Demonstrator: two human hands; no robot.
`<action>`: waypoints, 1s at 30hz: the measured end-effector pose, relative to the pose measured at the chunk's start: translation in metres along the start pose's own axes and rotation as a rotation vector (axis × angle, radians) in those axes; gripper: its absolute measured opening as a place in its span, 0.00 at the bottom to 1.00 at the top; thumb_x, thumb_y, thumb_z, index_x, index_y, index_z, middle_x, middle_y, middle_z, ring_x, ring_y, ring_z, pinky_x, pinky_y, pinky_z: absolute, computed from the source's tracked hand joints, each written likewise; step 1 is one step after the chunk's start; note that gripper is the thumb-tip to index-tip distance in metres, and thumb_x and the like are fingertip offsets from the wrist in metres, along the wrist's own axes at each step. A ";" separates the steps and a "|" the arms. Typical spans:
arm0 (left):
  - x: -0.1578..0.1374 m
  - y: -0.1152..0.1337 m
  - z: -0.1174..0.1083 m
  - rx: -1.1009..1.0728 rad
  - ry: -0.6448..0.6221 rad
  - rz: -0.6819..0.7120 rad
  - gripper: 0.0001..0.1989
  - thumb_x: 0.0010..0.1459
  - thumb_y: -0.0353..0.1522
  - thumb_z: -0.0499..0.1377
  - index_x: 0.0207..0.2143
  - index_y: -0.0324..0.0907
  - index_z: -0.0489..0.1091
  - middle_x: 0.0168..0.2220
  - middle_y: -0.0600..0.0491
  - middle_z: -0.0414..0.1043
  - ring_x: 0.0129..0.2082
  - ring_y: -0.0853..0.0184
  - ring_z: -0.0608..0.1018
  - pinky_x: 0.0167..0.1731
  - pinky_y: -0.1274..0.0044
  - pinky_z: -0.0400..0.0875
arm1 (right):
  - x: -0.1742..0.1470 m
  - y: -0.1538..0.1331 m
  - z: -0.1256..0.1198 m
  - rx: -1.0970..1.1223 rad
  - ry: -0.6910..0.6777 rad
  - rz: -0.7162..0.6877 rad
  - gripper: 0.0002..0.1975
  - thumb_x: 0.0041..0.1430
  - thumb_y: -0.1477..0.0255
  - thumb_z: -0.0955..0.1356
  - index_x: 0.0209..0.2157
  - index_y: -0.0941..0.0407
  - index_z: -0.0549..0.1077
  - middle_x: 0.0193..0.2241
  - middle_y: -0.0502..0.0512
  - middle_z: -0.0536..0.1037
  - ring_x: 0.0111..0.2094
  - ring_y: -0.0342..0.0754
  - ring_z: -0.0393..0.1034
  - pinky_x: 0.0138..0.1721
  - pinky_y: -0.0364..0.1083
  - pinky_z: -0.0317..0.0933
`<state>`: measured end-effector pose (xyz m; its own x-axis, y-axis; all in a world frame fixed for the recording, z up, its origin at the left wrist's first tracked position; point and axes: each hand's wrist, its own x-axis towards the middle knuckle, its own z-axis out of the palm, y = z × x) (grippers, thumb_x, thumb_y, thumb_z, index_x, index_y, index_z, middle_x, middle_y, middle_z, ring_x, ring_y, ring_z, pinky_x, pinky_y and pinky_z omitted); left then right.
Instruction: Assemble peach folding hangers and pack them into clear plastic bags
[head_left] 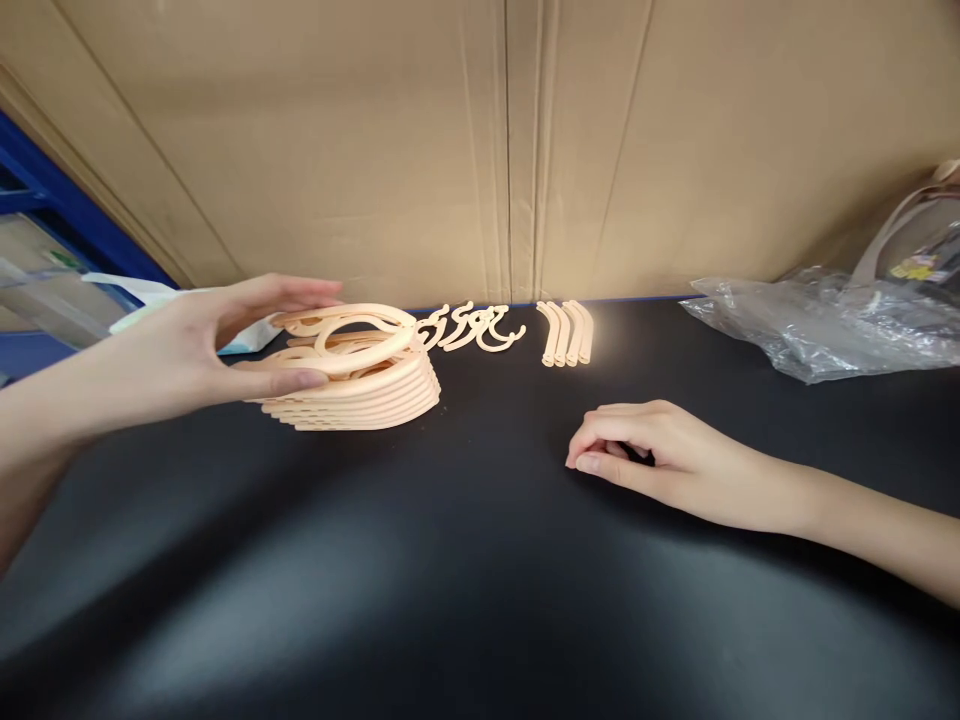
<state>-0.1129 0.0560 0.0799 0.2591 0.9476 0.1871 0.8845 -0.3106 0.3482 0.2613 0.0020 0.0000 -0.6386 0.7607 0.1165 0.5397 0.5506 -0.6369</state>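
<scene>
My left hand [202, 345] has its thumb and fingers around the top cream plastic hanger piece [367, 352], which looks tilted over the others. Beneath it is a stack of matching hanger pieces [367, 405]; whether the top one is fully off the stack I cannot tell. My right hand [652, 455] rests on the black table with curled fingers, thumb tip against them, and nothing visible in its grasp. Beyond the stack lie several loose hanger hooks [495, 330]. To their right, several curved hanger arms [566, 333] sit side by side in a row.
Brown cardboard [360, 150] stands upright along the back edge of the black table [465, 580]. At the right lies a crumpled clear plastic bag [810, 335], with a see-through bag [915, 255] behind it. A white and pale-blue packet [251, 338] is partly hidden behind my left hand.
</scene>
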 end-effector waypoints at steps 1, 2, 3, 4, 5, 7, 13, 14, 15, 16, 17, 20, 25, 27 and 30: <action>0.000 0.000 -0.001 0.012 -0.006 0.005 0.48 0.43 0.65 0.60 0.61 0.50 0.64 0.60 0.52 0.69 0.59 0.49 0.70 0.62 0.54 0.58 | 0.000 0.000 0.001 -0.049 0.011 -0.031 0.12 0.70 0.66 0.62 0.36 0.55 0.74 0.28 0.49 0.73 0.28 0.41 0.65 0.30 0.42 0.57; -0.001 0.000 -0.001 0.017 -0.008 0.009 0.47 0.44 0.65 0.60 0.61 0.50 0.64 0.60 0.52 0.69 0.59 0.49 0.70 0.62 0.54 0.59 | 0.000 0.001 0.002 -0.094 0.020 -0.060 0.11 0.70 0.67 0.62 0.37 0.55 0.73 0.28 0.49 0.72 0.29 0.42 0.65 0.31 0.42 0.58; -0.001 0.000 -0.001 0.018 -0.005 0.012 0.47 0.44 0.66 0.60 0.61 0.50 0.64 0.60 0.52 0.69 0.59 0.49 0.71 0.62 0.54 0.59 | 0.000 0.001 0.003 -0.133 0.026 -0.085 0.09 0.69 0.68 0.62 0.39 0.55 0.73 0.28 0.49 0.71 0.29 0.42 0.66 0.31 0.42 0.58; -0.002 0.001 -0.001 0.021 -0.003 0.018 0.48 0.44 0.66 0.60 0.61 0.49 0.64 0.60 0.52 0.69 0.59 0.50 0.71 0.62 0.55 0.60 | -0.001 0.002 0.004 -0.170 0.029 -0.109 0.09 0.69 0.69 0.62 0.40 0.55 0.73 0.28 0.49 0.71 0.29 0.42 0.66 0.31 0.42 0.58; -0.002 0.001 -0.001 0.024 -0.008 0.027 0.48 0.44 0.66 0.59 0.61 0.49 0.64 0.61 0.51 0.69 0.59 0.50 0.71 0.61 0.56 0.60 | -0.001 0.002 0.004 -0.201 0.032 -0.127 0.08 0.69 0.70 0.62 0.41 0.55 0.73 0.28 0.49 0.71 0.29 0.42 0.66 0.31 0.42 0.58; -0.002 0.002 -0.001 0.028 -0.010 0.051 0.48 0.45 0.66 0.59 0.60 0.48 0.65 0.60 0.50 0.70 0.57 0.50 0.72 0.60 0.57 0.63 | -0.002 0.002 0.005 -0.239 0.035 -0.150 0.08 0.69 0.70 0.62 0.41 0.55 0.72 0.29 0.50 0.72 0.29 0.42 0.67 0.30 0.43 0.59; -0.002 0.005 -0.001 0.091 -0.030 0.083 0.46 0.49 0.65 0.56 0.61 0.46 0.64 0.59 0.51 0.71 0.54 0.53 0.74 0.58 0.61 0.64 | -0.002 0.004 0.005 -0.274 0.037 -0.175 0.08 0.70 0.70 0.62 0.42 0.55 0.72 0.31 0.51 0.74 0.30 0.43 0.69 0.32 0.43 0.60; -0.002 0.005 -0.001 0.100 -0.028 0.086 0.47 0.49 0.66 0.55 0.61 0.46 0.64 0.59 0.51 0.71 0.54 0.53 0.74 0.58 0.61 0.64 | -0.002 0.004 0.005 -0.277 0.039 -0.178 0.08 0.70 0.70 0.62 0.42 0.55 0.72 0.31 0.51 0.74 0.30 0.43 0.69 0.32 0.43 0.60; -0.002 0.005 -0.001 0.113 -0.025 0.089 0.47 0.49 0.66 0.55 0.61 0.46 0.64 0.58 0.51 0.71 0.53 0.54 0.74 0.58 0.62 0.64 | -0.002 0.004 0.005 -0.279 0.041 -0.180 0.08 0.70 0.70 0.62 0.42 0.55 0.72 0.31 0.51 0.74 0.29 0.43 0.69 0.31 0.43 0.59; -0.003 0.005 -0.001 0.128 -0.026 0.089 0.46 0.49 0.66 0.54 0.60 0.46 0.64 0.58 0.51 0.71 0.54 0.54 0.74 0.58 0.62 0.64 | -0.002 0.004 0.005 -0.281 0.043 -0.183 0.08 0.70 0.70 0.62 0.42 0.55 0.72 0.31 0.51 0.74 0.29 0.43 0.69 0.31 0.43 0.59; -0.003 0.005 0.000 0.144 -0.032 0.087 0.46 0.50 0.66 0.54 0.60 0.46 0.64 0.58 0.51 0.71 0.54 0.54 0.74 0.59 0.62 0.64 | -0.002 0.004 0.005 -0.282 0.044 -0.186 0.08 0.69 0.71 0.62 0.42 0.55 0.72 0.31 0.51 0.74 0.29 0.43 0.69 0.31 0.43 0.59; -0.003 0.003 0.001 0.158 -0.043 0.086 0.44 0.51 0.65 0.54 0.60 0.46 0.65 0.59 0.51 0.70 0.54 0.54 0.73 0.59 0.62 0.63 | -0.002 0.004 0.005 -0.286 0.040 -0.192 0.08 0.70 0.71 0.62 0.42 0.55 0.72 0.31 0.51 0.74 0.29 0.43 0.68 0.31 0.42 0.59; -0.003 0.000 0.002 0.141 -0.039 0.102 0.43 0.50 0.64 0.56 0.59 0.47 0.65 0.58 0.51 0.71 0.54 0.53 0.74 0.57 0.62 0.65 | -0.002 0.004 0.005 -0.302 0.036 -0.193 0.08 0.70 0.70 0.61 0.43 0.55 0.72 0.30 0.51 0.73 0.29 0.43 0.67 0.31 0.43 0.59; -0.004 0.000 0.003 0.144 -0.035 0.112 0.42 0.52 0.64 0.56 0.59 0.48 0.65 0.57 0.52 0.71 0.53 0.54 0.74 0.56 0.61 0.65 | -0.002 0.004 0.005 -0.306 0.031 -0.192 0.09 0.70 0.70 0.61 0.42 0.55 0.72 0.30 0.51 0.73 0.29 0.43 0.67 0.31 0.43 0.58; -0.004 0.001 0.003 0.158 -0.039 0.110 0.41 0.53 0.64 0.55 0.59 0.49 0.65 0.57 0.53 0.71 0.54 0.54 0.74 0.56 0.61 0.65 | -0.002 0.004 0.005 -0.309 0.029 -0.196 0.09 0.70 0.70 0.61 0.42 0.54 0.72 0.31 0.51 0.74 0.29 0.43 0.68 0.30 0.43 0.58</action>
<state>-0.1125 0.0523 0.0768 0.3701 0.9116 0.1791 0.8990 -0.4000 0.1784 0.2625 0.0011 -0.0066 -0.7329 0.6375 0.2377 0.5517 0.7613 -0.3408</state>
